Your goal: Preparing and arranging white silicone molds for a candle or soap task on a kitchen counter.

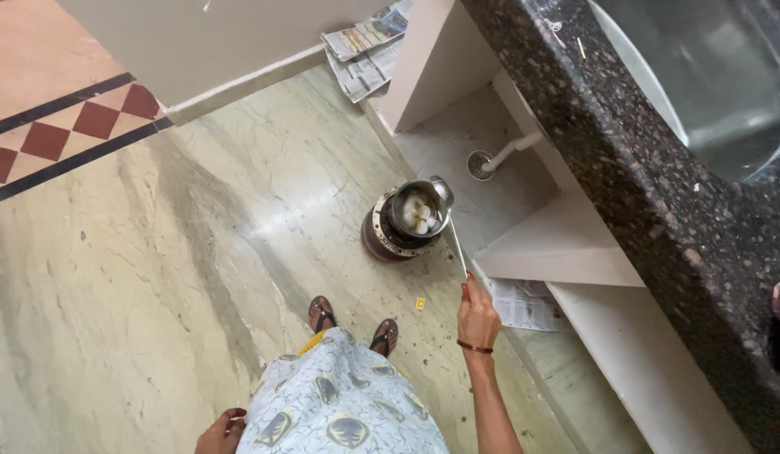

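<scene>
The right hand (478, 319) is pinching its grip around a thin long rod (457, 248) whose axis is slanting up-left to the steel pot (417, 212) on the floor at frame centre, while the left hand (222, 433), lower left, is hanging curled and farther off.

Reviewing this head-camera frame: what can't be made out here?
- Pot contents: pale round lumps, too small to identify.
- Thin rod in the right hand: its far end merges with the pot rim; contact unclear.
- Left hand: cut by the bottom edge and partly behind the dress; grip hidden.
- Sink: cropped by the top and right edges.
- Newspapers: too small to read.
</scene>
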